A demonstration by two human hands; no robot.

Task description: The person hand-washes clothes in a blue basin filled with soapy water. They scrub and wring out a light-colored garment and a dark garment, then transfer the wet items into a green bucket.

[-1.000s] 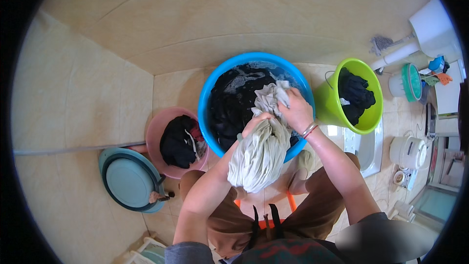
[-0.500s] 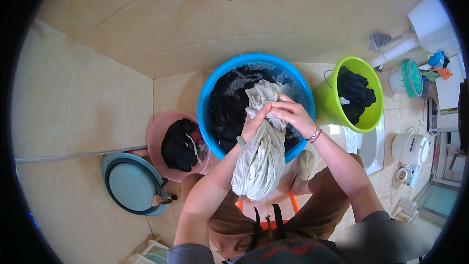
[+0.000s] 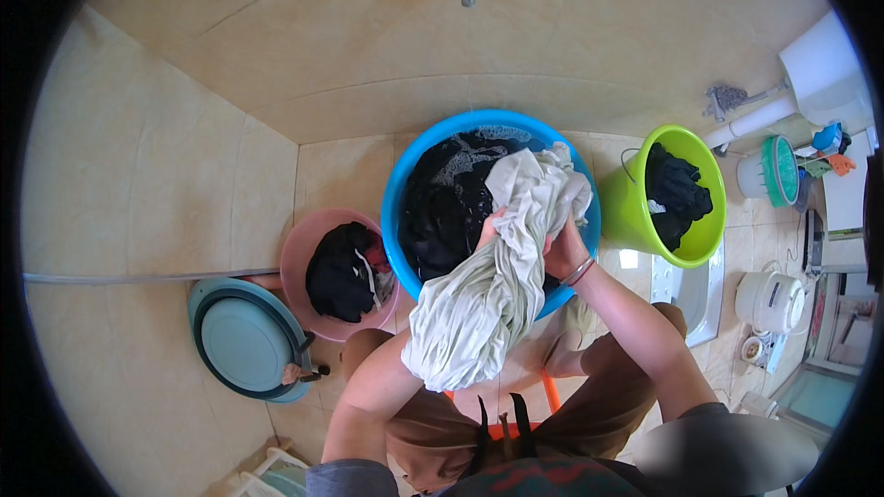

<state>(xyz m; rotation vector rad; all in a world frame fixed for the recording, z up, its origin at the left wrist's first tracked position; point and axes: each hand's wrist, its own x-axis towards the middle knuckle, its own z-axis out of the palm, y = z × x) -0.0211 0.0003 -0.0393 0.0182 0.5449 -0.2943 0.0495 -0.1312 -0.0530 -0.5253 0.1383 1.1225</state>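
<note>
Blue tub: the big blue tub has dark clothes in water, with white suds near the far edge.
Green bucket: the green bucket leans to the right and has a dark cloth in it, with a small white bit on it.
Pink tub: the pink tub has black clothes, a white strip and some reddish cloth in it.
White cloth: the long white cloth is bunched up. Its top is above the blue tub, and its lower end hangs past the near rim, over the left arm.
Left hand: the left hand is mostly hidden. Some fingers touch the cloth's left side, but I cannot tell how far closed it is.
Right hand: the right hand is curled round the cloth's right side and has hold of it.
Edges: the pink tub is just beside the blue tub. The wall is behind.
Room: a strip of floor shows between the blue tub and green bucket.
</note>
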